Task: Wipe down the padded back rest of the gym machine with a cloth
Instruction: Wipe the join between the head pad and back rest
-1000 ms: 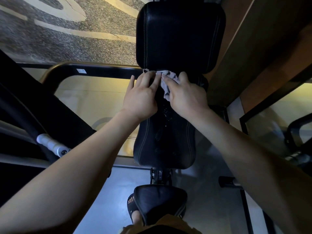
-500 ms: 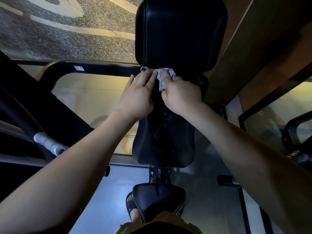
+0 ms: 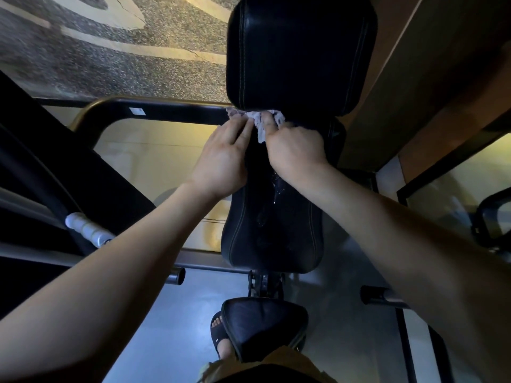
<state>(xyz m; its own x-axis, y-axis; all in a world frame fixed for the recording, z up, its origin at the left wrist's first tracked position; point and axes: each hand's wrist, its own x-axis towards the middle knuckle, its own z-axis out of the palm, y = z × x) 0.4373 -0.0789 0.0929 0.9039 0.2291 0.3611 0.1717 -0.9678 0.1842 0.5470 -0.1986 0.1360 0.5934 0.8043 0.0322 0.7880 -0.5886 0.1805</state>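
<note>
A black padded back rest [image 3: 272,233] stands upright before me, with a wider black head pad [image 3: 301,51] above it. A crumpled light grey cloth [image 3: 260,121] is bunched at the top of the back rest, right under the head pad. My left hand [image 3: 222,158] presses on the cloth's left side with fingers flat. My right hand [image 3: 294,150] is curled around the cloth's right part. Wet streaks and droplets [image 3: 276,186] shine on the pad below my hands.
The black seat pad [image 3: 262,324] sits below, with my sandalled foot [image 3: 219,335] beside it. A black curved frame bar [image 3: 154,110] runs left of the pads. A white-grip handle [image 3: 85,229] sticks out at left, and a dark bar end [image 3: 378,295] at right.
Both hands have slid the cloth a little higher up the back rest, tight against the underside of the head pad. My right hand's fingers have curled further into the cloth.
</note>
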